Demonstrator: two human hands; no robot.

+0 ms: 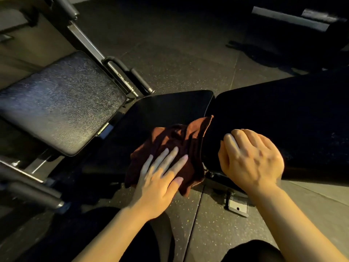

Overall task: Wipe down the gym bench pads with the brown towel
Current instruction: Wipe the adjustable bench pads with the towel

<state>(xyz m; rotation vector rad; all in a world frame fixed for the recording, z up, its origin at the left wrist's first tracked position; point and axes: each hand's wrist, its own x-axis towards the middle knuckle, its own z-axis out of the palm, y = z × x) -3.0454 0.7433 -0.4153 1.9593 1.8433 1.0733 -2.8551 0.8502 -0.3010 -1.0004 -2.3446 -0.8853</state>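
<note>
A crumpled brown towel [177, 146] lies on the black seat pad [160, 110] of the bench, one corner reaching up against the longer back pad [283, 114] to the right. My left hand [160, 178] presses flat on the towel with straight, spread fingers. My right hand [251, 159] rests on the near edge of the back pad, fingers curled over its corner, apart from the towel.
Another bench's textured black pad [60, 104] stands at the left with steel frame bars and handles [120, 72]. A metal foot plate [238, 208] sits on the speckled rubber floor [179, 44]. More dark equipment [294, 21] stands at the far right.
</note>
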